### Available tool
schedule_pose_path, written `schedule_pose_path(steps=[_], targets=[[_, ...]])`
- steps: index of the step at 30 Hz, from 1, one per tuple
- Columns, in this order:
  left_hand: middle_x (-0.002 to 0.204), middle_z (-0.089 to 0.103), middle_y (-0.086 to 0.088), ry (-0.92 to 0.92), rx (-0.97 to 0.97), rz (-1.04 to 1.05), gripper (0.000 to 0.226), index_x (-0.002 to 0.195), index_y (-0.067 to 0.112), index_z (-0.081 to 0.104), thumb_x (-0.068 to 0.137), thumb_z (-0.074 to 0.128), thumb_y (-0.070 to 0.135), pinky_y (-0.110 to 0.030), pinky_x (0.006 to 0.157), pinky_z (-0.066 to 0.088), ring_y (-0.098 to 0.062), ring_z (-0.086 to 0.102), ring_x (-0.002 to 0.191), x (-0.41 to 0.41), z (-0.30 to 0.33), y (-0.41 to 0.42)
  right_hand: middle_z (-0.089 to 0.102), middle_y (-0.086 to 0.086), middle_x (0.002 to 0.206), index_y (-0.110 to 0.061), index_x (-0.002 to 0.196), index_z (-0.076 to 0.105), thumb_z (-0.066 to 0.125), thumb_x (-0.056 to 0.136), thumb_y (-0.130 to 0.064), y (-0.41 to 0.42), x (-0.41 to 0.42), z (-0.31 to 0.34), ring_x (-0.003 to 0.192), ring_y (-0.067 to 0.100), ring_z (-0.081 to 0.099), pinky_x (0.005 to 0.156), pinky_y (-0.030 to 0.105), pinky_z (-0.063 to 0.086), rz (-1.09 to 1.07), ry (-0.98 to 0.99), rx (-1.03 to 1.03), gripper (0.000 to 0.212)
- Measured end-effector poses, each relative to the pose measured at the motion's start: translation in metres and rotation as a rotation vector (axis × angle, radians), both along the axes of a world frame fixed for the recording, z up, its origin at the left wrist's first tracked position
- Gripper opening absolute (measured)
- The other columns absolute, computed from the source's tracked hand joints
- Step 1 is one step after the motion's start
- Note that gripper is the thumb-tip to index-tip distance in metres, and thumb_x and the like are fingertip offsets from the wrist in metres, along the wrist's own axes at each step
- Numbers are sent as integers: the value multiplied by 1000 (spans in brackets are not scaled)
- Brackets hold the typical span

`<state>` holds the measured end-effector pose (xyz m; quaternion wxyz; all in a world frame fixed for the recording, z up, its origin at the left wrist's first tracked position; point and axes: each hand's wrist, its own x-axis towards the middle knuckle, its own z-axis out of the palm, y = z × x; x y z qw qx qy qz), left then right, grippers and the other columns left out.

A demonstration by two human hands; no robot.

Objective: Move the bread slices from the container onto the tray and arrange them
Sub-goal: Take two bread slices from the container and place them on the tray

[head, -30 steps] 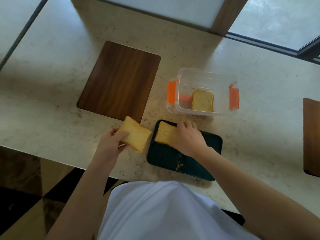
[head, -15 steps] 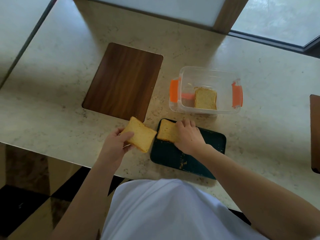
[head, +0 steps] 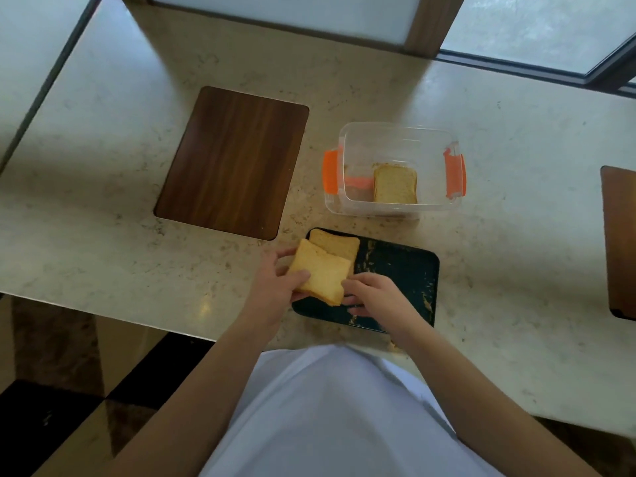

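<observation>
A dark green tray [head: 406, 270] with crumbs lies near the table's front edge. One bread slice [head: 339, 245] lies flat at the tray's far left corner. My left hand [head: 275, 287] grips a second bread slice [head: 321, 275] at its left side, holding it over the tray's left end, overlapping the first slice. My right hand [head: 375, 297] touches that slice's right edge with its fingertips. Behind the tray stands a clear container [head: 395, 139] with orange clips; a third bread slice [head: 395, 184] lies inside it.
A dark wooden board [head: 234, 160] lies on the marble table to the left of the container. Another brown board [head: 621, 242] sits at the right edge. The table's front edge runs just below the tray, with my white shirt beneath.
My left hand has carried its slice to the right, from beside the tray to over its left end. My right hand has left the first slice and now touches the held one.
</observation>
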<state>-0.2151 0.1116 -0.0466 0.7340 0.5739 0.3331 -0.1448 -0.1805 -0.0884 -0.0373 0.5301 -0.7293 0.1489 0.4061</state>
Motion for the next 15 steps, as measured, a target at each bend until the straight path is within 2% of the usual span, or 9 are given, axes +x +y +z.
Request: schedule_pose_path(steps=[2,4,6,7,9,10,13,15], targets=[[128,61,-12,-8,65,-37,42,124,27,56,91,67,4,-34,75,62,-27,67,107,-1,-5,-11,74,4,96,-24,109,65,64,96,-31,-5,-11,-2,84,12,71,80,31,62,-75,5,33,15],[130,59,-9,-23,211,-106,44,130,26,55,92,67,8,-35,80,62,-23,65,109,-2,-11,-18,74,3,95,-29,101,66,64,96,-30,-9,-18,-6,86,12,71,83,33,61,-103,1,22,6],[128,57,-1,-42,382,-212,50,138,23,53,92,69,15,-35,86,59,-17,60,111,-5,-16,-21,73,3,97,-22,107,67,63,96,-29,-12,-20,-12,89,14,69,83,33,61,-103,9,-7,13],[126,57,2,-41,449,-260,52,140,22,53,91,69,19,-28,85,55,-14,58,110,-6,-18,-21,72,2,98,-20,112,66,63,97,-29,-13,-20,-15,90,13,69,82,31,61,-95,15,-27,18],[123,57,5,-20,535,-340,52,141,19,53,91,69,23,-14,74,43,-10,55,105,-8,-21,-22,70,-1,100,-21,119,64,63,97,-30,-15,-20,-18,92,12,68,77,26,59,-75,21,-60,24],[122,58,4,-5,552,-374,51,140,16,54,91,68,23,-12,70,39,-10,55,103,-8,-22,-22,70,-3,101,-21,122,64,63,96,-31,-15,-20,-20,93,11,68,76,25,58,-63,17,-73,28],[121,64,1,43,530,-437,49,138,11,56,92,64,23,-15,68,42,-12,60,100,-10,-23,-22,67,-10,101,-21,124,66,63,95,-35,-14,-21,-25,94,9,66,87,35,59,-23,-14,-118,32],[114,67,1,55,516,-436,44,134,10,59,92,64,22,-16,67,43,-8,63,95,-11,-22,-23,67,-12,100,-25,120,65,64,93,-37,-12,-21,-27,93,9,65,91,40,58,-2,-34,-143,30]])
